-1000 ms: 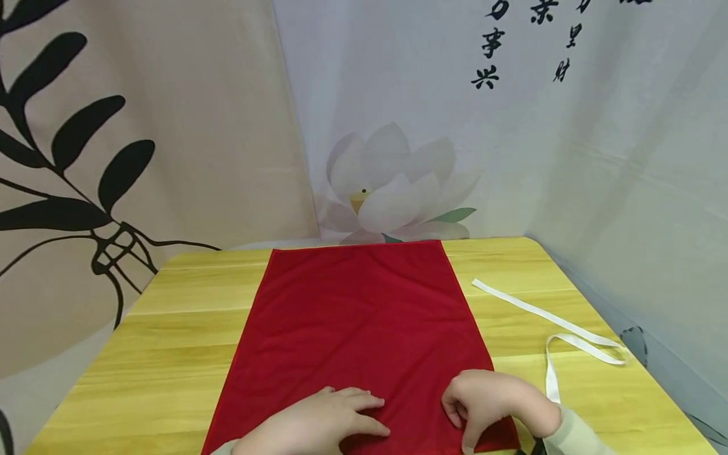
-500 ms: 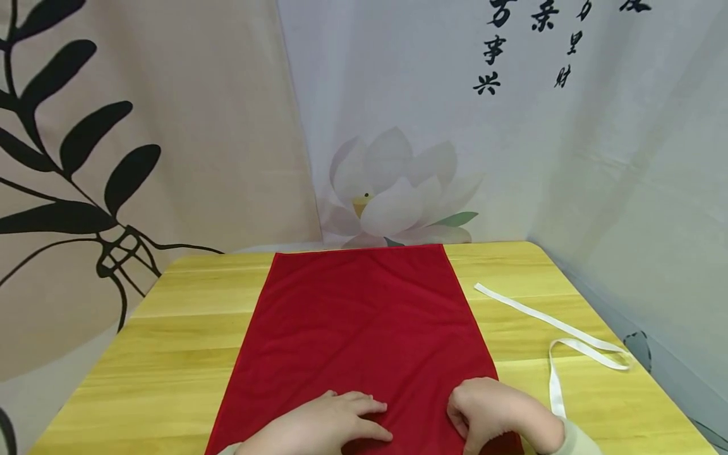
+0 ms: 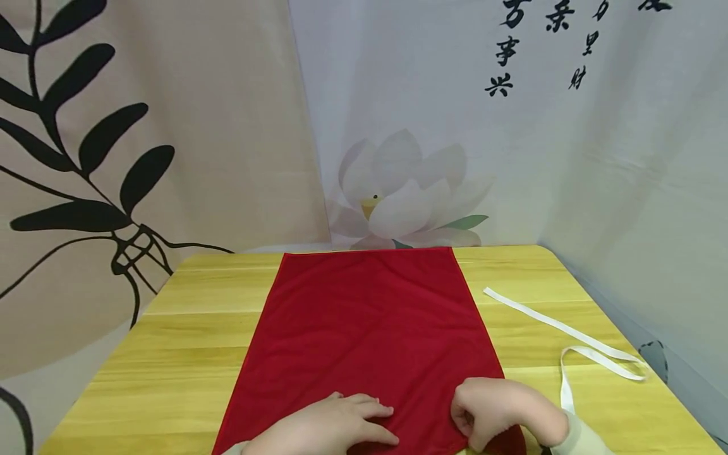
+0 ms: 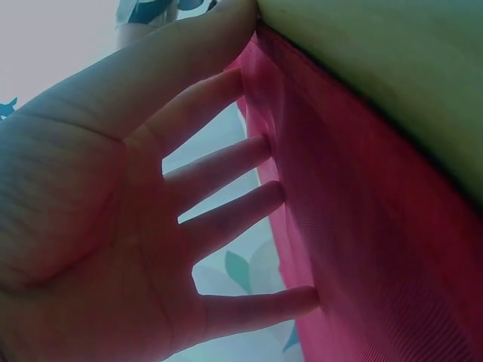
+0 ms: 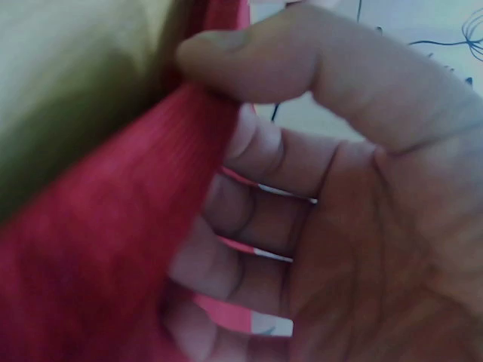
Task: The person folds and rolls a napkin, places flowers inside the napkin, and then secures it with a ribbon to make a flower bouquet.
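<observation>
A large red cloth lies spread on the wooden table, with faint creases running across it. My left hand rests on its near part, fingers spread. In the left wrist view the fingertips of the left hand touch the red cloth along its surface. At the near right part of the cloth, my right hand pinches the edge, fingers curled. The right wrist view shows the thumb of the right hand on one side of the red cloth and the fingers curled against the other.
A narrow white ribbon lies in a loose bend on the wooden table, right of the cloth, and runs to the right sleeve. Behind the table hangs a pale printed curtain with a lotus and black characters.
The right thumb has drawn closer to its curled fingers at the cloth's near edge. The left hand stays in about the same place. The head view has shifted slightly.
</observation>
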`<state>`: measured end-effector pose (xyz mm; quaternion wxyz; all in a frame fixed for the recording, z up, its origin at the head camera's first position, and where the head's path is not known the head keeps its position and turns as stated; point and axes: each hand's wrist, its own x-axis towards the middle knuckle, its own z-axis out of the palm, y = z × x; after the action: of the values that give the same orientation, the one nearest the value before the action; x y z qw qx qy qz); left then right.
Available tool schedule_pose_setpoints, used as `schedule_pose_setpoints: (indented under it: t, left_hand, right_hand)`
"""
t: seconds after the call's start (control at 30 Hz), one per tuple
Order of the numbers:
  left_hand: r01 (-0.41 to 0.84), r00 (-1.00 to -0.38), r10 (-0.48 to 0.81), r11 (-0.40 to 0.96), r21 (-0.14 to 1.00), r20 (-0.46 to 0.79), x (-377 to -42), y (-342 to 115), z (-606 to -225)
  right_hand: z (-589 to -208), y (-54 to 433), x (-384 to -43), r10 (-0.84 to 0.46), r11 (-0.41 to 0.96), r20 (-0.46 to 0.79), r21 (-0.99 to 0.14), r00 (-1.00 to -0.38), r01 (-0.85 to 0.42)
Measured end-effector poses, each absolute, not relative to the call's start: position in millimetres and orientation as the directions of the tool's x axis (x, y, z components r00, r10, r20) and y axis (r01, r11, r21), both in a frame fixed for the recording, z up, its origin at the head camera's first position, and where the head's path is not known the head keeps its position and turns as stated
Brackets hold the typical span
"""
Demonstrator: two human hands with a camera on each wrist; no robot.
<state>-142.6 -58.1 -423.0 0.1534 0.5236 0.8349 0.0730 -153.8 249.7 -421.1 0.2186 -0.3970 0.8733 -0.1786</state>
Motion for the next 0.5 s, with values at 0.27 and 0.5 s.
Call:
schedule_pose_setpoints:
  t: [0.27, 0.5]
  left_hand:
    - [0.853, -0.408, 0.891, 0.450, 0.265, -0.200, -143, -56, -422]
    - [0.879, -0.394, 0.912, 0.410, 0.245, -0.112, -143, -51, -425]
  right_hand:
    - [-411, 260, -158, -0.800, 0.561, -0.170, -0.553, -0.575, -0.616]
    - [-402, 270, -160, -0.770, 0.589, -0.136, -0.527, -0.624, -0.613]
